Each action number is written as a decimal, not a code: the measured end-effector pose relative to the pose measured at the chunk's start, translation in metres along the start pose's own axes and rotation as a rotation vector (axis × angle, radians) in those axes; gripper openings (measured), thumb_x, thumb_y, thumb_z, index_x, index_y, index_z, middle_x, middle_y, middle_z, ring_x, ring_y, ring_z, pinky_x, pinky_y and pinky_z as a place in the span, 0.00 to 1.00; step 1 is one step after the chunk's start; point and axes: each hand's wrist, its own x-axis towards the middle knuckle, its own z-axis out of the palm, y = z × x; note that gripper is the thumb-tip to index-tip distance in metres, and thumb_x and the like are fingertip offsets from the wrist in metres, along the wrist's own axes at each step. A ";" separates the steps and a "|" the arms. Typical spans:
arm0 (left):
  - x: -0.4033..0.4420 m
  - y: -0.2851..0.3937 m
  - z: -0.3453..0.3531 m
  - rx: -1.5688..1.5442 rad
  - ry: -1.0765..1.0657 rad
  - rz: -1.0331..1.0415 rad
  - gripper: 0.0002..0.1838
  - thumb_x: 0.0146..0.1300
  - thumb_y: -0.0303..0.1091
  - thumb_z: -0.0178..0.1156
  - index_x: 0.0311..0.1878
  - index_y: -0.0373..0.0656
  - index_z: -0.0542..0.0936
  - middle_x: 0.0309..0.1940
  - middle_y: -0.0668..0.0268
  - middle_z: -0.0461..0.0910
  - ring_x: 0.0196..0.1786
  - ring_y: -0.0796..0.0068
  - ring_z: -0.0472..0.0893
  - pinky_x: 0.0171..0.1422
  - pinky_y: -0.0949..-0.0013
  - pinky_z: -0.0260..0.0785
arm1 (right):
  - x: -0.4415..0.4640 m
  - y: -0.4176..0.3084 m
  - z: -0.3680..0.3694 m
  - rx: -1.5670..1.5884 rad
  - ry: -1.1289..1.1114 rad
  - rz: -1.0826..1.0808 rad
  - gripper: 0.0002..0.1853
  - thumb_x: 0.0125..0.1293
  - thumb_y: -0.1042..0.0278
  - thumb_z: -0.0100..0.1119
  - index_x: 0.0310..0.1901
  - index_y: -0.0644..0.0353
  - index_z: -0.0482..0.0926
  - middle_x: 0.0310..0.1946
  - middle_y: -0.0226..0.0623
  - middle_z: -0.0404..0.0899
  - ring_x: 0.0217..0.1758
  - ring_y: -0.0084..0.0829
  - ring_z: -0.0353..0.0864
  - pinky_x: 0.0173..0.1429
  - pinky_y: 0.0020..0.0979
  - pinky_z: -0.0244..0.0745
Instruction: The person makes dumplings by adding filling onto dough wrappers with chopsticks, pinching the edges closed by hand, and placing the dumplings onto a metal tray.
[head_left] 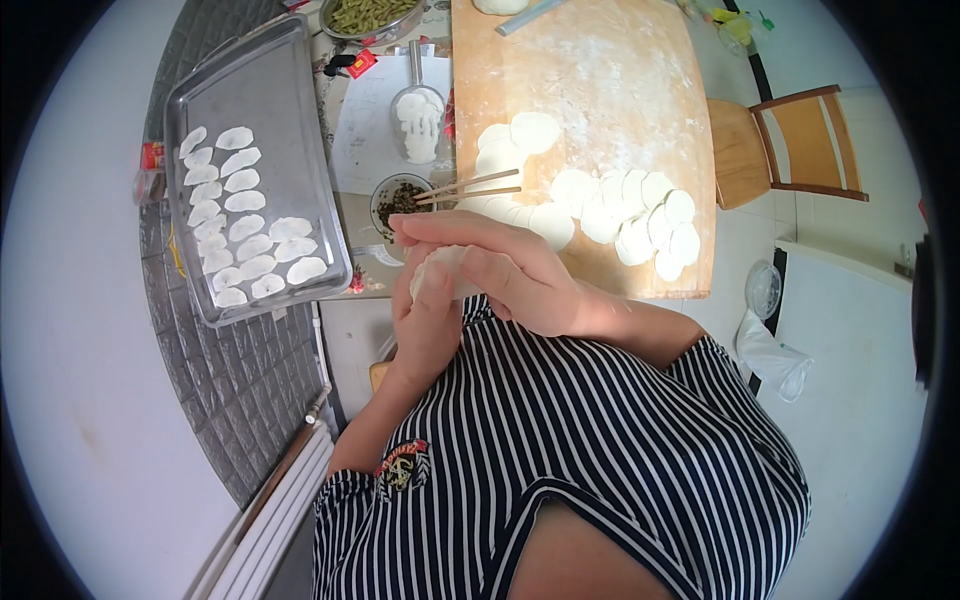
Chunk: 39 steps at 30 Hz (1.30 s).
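Observation:
A white dumpling [440, 267] is pinched between both my hands, in front of my chest. My left hand [425, 325] wraps it from the left, with the thumb pressed on its edge. From the right, my right hand [525, 275] closes over it, thumb against the dough and fingers stretched across the top. The fingers partly hide the dumpling. Just beyond the hands stands a bowl of dark filling [400, 200], with a pair of chopsticks [470, 190] resting across it. Round dough wrappers [552, 224] lie overlapping on the wooden board [600, 100] nearby.
To the left, a metal tray [255, 85] holds rows of shaped dumplings [245, 202]. A metal scoop with white flour [418, 115] lies on paper behind the bowl. A basin of green pieces [370, 15] stands at the back. A wooden chair [790, 140] is at the right.

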 end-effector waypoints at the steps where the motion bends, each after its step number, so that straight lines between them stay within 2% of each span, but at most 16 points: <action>1: 0.000 -0.002 -0.002 0.000 0.000 0.000 0.25 0.74 0.54 0.48 0.52 0.38 0.73 0.45 0.66 0.76 0.46 0.78 0.75 0.50 0.72 0.67 | 0.000 0.002 0.000 -0.004 0.025 0.028 0.29 0.75 0.56 0.47 0.69 0.69 0.63 0.68 0.50 0.66 0.67 0.40 0.71 0.70 0.39 0.64; 3: 0.000 -0.007 -0.009 0.103 0.045 0.017 0.18 0.77 0.44 0.48 0.52 0.37 0.75 0.42 0.68 0.78 0.44 0.81 0.74 0.49 0.75 0.66 | 0.003 0.018 -0.005 -0.219 0.003 -0.276 0.25 0.76 0.62 0.42 0.67 0.69 0.65 0.67 0.51 0.68 0.65 0.39 0.72 0.69 0.37 0.65; 6: 0.000 -0.002 -0.009 0.236 -0.061 0.073 0.19 0.78 0.43 0.45 0.50 0.36 0.76 0.39 0.69 0.78 0.42 0.83 0.73 0.47 0.75 0.65 | 0.005 0.004 -0.013 -0.425 -0.052 -0.364 0.23 0.75 0.65 0.42 0.66 0.70 0.68 0.67 0.52 0.68 0.67 0.42 0.71 0.70 0.38 0.65; 10: -0.002 0.000 -0.014 0.146 -0.079 0.060 0.20 0.78 0.44 0.44 0.49 0.34 0.77 0.37 0.67 0.78 0.40 0.81 0.74 0.47 0.74 0.66 | 0.005 -0.010 -0.004 -0.472 -0.050 -0.264 0.22 0.74 0.67 0.42 0.63 0.71 0.70 0.67 0.53 0.68 0.68 0.45 0.70 0.70 0.39 0.64; 12: -0.002 0.001 -0.015 0.333 -0.020 0.113 0.21 0.77 0.44 0.44 0.48 0.33 0.78 0.37 0.65 0.79 0.40 0.78 0.75 0.46 0.73 0.67 | 0.004 -0.013 -0.003 -0.507 -0.024 -0.225 0.21 0.74 0.68 0.42 0.62 0.71 0.71 0.66 0.53 0.69 0.69 0.46 0.69 0.72 0.41 0.62; 14: -0.004 0.019 -0.014 0.417 -0.047 0.055 0.22 0.77 0.43 0.44 0.48 0.31 0.78 0.38 0.63 0.80 0.41 0.74 0.76 0.46 0.70 0.68 | 0.005 -0.019 0.003 -0.574 -0.012 -0.236 0.21 0.74 0.68 0.42 0.62 0.71 0.71 0.66 0.53 0.69 0.69 0.46 0.68 0.72 0.41 0.62; 16: -0.001 0.029 -0.005 0.493 -0.062 0.156 0.21 0.78 0.42 0.42 0.47 0.32 0.78 0.37 0.62 0.80 0.40 0.75 0.77 0.45 0.70 0.68 | 0.005 -0.021 0.010 -0.637 0.006 -0.253 0.21 0.74 0.69 0.41 0.63 0.71 0.71 0.66 0.53 0.69 0.70 0.46 0.68 0.73 0.41 0.61; 20: 0.006 0.051 -0.016 0.647 -0.214 0.207 0.16 0.75 0.37 0.46 0.46 0.34 0.77 0.36 0.54 0.80 0.38 0.63 0.81 0.43 0.66 0.70 | 0.009 -0.019 0.035 -0.589 0.159 -0.248 0.19 0.75 0.71 0.42 0.61 0.74 0.71 0.66 0.54 0.69 0.69 0.47 0.69 0.72 0.41 0.63; 21: 0.007 0.056 -0.016 0.699 -0.215 0.248 0.13 0.74 0.35 0.47 0.45 0.34 0.77 0.34 0.51 0.79 0.37 0.54 0.80 0.42 0.62 0.70 | 0.009 -0.016 0.039 -0.514 0.189 -0.220 0.20 0.76 0.70 0.41 0.61 0.73 0.71 0.66 0.54 0.69 0.70 0.46 0.68 0.73 0.41 0.62; 25: 0.010 0.065 -0.027 0.672 -0.290 0.291 0.14 0.74 0.33 0.44 0.40 0.33 0.75 0.32 0.51 0.78 0.34 0.51 0.77 0.40 0.56 0.69 | 0.014 -0.003 0.052 -0.417 0.223 -0.211 0.20 0.77 0.70 0.39 0.63 0.72 0.68 0.68 0.55 0.66 0.73 0.46 0.64 0.75 0.40 0.58; 30: 0.012 0.074 -0.058 0.646 -0.248 0.323 0.15 0.75 0.34 0.43 0.40 0.33 0.75 0.35 0.50 0.78 0.36 0.51 0.78 0.42 0.56 0.69 | 0.042 0.015 0.073 -0.484 0.249 -0.216 0.20 0.77 0.71 0.38 0.64 0.72 0.67 0.68 0.55 0.66 0.73 0.46 0.64 0.75 0.40 0.57; 33: 0.005 0.083 -0.077 0.610 -0.205 0.255 0.16 0.76 0.36 0.43 0.41 0.32 0.75 0.35 0.50 0.78 0.36 0.54 0.80 0.43 0.59 0.70 | 0.057 0.022 0.089 -0.520 0.230 -0.193 0.20 0.77 0.70 0.37 0.64 0.71 0.67 0.67 0.54 0.67 0.73 0.45 0.65 0.75 0.39 0.58; 36: 0.001 0.093 -0.100 0.569 -0.110 0.197 0.20 0.77 0.40 0.42 0.44 0.31 0.76 0.35 0.53 0.80 0.37 0.61 0.81 0.43 0.62 0.71 | 0.078 0.024 0.106 -0.582 0.193 -0.143 0.20 0.78 0.68 0.37 0.65 0.70 0.67 0.67 0.54 0.68 0.72 0.44 0.66 0.74 0.37 0.60; 37: 0.002 0.089 -0.115 0.546 -0.066 0.111 0.23 0.78 0.43 0.41 0.45 0.31 0.77 0.34 0.55 0.81 0.37 0.64 0.81 0.43 0.64 0.72 | 0.085 0.025 0.109 -0.573 0.164 -0.103 0.22 0.78 0.64 0.41 0.66 0.69 0.67 0.66 0.53 0.69 0.71 0.40 0.67 0.73 0.36 0.61; 38: 0.004 0.092 -0.120 0.524 -0.023 0.023 0.26 0.79 0.46 0.39 0.46 0.30 0.77 0.34 0.57 0.82 0.37 0.68 0.82 0.43 0.66 0.72 | 0.089 0.017 0.113 -0.581 0.171 -0.099 0.22 0.78 0.64 0.41 0.66 0.69 0.67 0.66 0.53 0.69 0.71 0.40 0.67 0.73 0.36 0.61; 39: 0.002 0.109 -0.121 0.285 -0.035 -0.123 0.33 0.78 0.53 0.36 0.46 0.29 0.78 0.33 0.58 0.82 0.36 0.71 0.82 0.44 0.70 0.74 | 0.095 0.013 0.120 -0.377 0.192 0.157 0.24 0.77 0.60 0.44 0.68 0.68 0.65 0.66 0.52 0.69 0.70 0.38 0.68 0.70 0.34 0.65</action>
